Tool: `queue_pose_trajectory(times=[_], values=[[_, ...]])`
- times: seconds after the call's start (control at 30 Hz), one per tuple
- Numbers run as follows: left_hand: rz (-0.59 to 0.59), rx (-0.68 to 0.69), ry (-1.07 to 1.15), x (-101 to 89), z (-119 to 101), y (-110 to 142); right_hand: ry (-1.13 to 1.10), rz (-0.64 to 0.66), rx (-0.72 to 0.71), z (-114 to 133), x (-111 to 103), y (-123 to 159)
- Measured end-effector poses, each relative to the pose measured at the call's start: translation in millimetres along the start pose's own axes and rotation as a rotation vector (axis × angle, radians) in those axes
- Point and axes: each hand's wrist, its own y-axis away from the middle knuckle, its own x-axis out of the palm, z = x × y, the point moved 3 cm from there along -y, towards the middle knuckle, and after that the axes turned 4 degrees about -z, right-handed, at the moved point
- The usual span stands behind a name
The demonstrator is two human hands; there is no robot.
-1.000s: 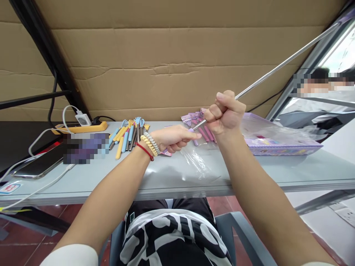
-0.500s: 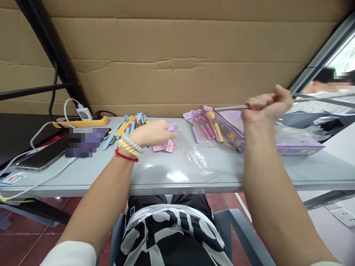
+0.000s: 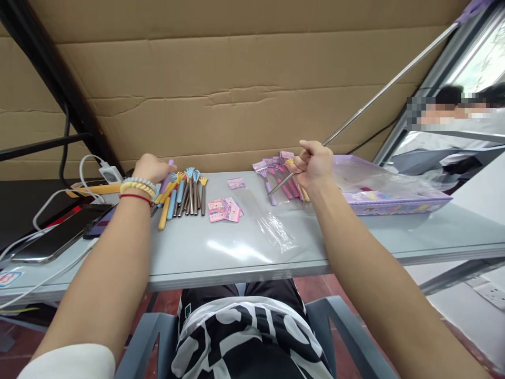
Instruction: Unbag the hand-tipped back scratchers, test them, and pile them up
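Note:
My right hand (image 3: 313,166) is closed around a long telescopic metal rod (image 3: 369,108), which slants from above the bagged pieces up to a purple end (image 3: 473,10) at the upper right. A purple handle (image 3: 164,184) shows beside the fingers of my left hand (image 3: 152,168), which is closed on it at the left of the table. Several small back scratchers (image 3: 191,192) with blue and yellow claw heads lie in a row beside that hand. Pink header cards (image 3: 225,209) and a clear plastic bag (image 3: 276,226) are in the middle. Bagged back scratchers (image 3: 282,179) lie below my right hand.
A purple box (image 3: 398,205) with clear plastic in it stands at the right. Two phones, one of them a black phone (image 3: 59,237), cables and a yellow power strip (image 3: 92,189) are at the left. Cardboard (image 3: 236,68) closes off the back. Other people sit beyond the frame at right.
My left hand has moved left with the purple handle to the back scratchers. My right hand has come left, and the rod now points up to the right, its purple end in view.

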Motion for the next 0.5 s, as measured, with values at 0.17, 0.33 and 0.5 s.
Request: queue_pose_trajectory(times=[0.17,0.33,0.5], values=[[-0.001,-0.025,-0.165,23.2,19.8,0.4,0.061,0.054,0.004,-5.4,4.4,5.2],[-0.069,0.030,-0.210,43.3,27.6,-4.0,0.146,0.102,-0.010,-6.0,8.9,12.2],[-0.208,0.049,-0.108,37.6,20.1,-3.3,0.156,0.234,0.099,-9.4,15.9,18.6]])
